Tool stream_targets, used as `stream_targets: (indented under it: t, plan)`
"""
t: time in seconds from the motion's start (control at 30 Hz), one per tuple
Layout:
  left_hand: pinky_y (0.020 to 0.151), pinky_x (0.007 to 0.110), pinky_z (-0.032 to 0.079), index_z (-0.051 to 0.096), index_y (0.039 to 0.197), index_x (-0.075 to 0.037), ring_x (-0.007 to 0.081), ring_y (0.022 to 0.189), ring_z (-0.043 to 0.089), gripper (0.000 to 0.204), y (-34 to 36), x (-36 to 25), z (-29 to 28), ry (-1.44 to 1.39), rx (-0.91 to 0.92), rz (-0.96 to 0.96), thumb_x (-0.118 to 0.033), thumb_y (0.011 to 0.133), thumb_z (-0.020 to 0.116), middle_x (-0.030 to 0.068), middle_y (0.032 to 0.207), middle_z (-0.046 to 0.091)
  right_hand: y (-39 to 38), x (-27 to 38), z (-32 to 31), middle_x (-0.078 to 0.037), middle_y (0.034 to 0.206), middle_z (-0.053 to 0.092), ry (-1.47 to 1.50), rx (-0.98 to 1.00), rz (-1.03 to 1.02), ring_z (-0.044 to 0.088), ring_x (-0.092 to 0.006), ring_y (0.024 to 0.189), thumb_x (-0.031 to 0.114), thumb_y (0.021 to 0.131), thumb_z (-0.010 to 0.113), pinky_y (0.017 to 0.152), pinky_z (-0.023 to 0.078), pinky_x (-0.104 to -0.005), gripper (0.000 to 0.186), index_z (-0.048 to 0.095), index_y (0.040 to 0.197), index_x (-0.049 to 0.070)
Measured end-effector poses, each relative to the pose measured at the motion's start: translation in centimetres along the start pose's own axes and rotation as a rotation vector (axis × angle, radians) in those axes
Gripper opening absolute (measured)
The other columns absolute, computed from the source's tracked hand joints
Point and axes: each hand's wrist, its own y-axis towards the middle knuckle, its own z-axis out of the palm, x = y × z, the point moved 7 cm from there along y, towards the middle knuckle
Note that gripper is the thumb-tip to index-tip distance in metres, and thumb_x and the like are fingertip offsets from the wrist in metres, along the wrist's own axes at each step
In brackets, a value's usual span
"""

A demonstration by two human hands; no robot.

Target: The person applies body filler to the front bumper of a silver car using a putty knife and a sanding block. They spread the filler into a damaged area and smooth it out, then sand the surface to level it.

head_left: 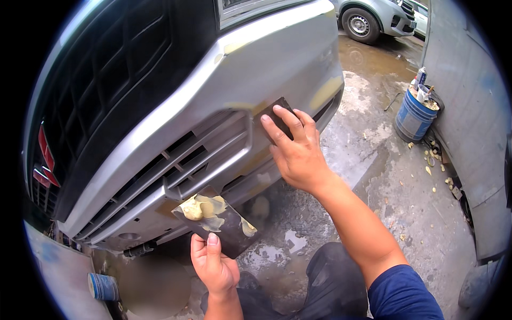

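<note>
From my remote view, two hands at work, well apart. Left hand (216, 269) low, thumb and fingers pinched on the near edge of a dark board (237, 237). Pale yellow putty (193, 208) heaped at the board's far corner, smears beside it and along the right edge. Right hand (300, 157) higher, fingers splayed over a dark spreader (285, 103), holding it at the silver bumper (272, 69), just past the end of the slatted opening (186, 154). I cannot tell whether its edge touches. Yellowish patch (326, 93) farther along the bumper. Right of that, on the wet, stained floor (384, 181): blue bucket (413, 117) carrying a spray can (421, 76), pale scraps near it. Small blue can (103, 287) at lower left. Silver vehicle (376, 20) parked beyond.
</note>
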Motion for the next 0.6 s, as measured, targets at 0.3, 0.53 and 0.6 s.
stream_targets:
  t: [0.3, 0.53, 0.6]
  plan:
    - [0.102, 0.036, 0.046, 0.053, 0.119, 0.001, 0.0198, 0.112, 0.060, 0.020, 0.1, -0.7, -0.2, -0.010, -0.044, 0.067, -0.006, 0.101, 0.050, 0.0134, 0.121, 0.063, -3.8, 1.9, -2.6, -0.009, 0.141, 0.048, 0.070, 0.138, 0.033, 0.043, -0.0412, 0.124, 0.013, 0.082, 0.068, 0.098, 0.041, -0.0517, 0.051, 0.059, 0.132, 0.018]
    - [0.104, 0.034, 0.044, 0.053, 0.128, 0.003, 0.0190, 0.115, 0.059, 0.028, 0.4, -0.2, 0.8, 0.031, -0.041, 0.106, -0.005, 0.101, 0.049, 0.0126, 0.125, 0.062, -8.0, 6.4, -4.2, -0.008, 0.134, 0.055, 0.250, 0.254, -0.057, 0.051, -0.0389, 0.117, 0.018, 0.075, 0.078, 0.092, 0.045, -0.0470, 0.051, 0.065, 0.124, 0.018]
    - [0.104, 0.034, 0.044, 0.053, 0.128, 0.003, 0.0189, 0.115, 0.059, 0.029, 0.3, -0.2, 0.8, 0.044, -0.046, 0.104, -0.005, 0.101, 0.049, 0.0128, 0.125, 0.062, -8.1, 7.3, -4.0, -0.007, 0.133, 0.055, 0.268, 0.254, -0.077, 0.052, -0.0389, 0.117, 0.019, 0.075, 0.078, 0.091, 0.045, -0.0466, 0.050, 0.066, 0.123, 0.019]
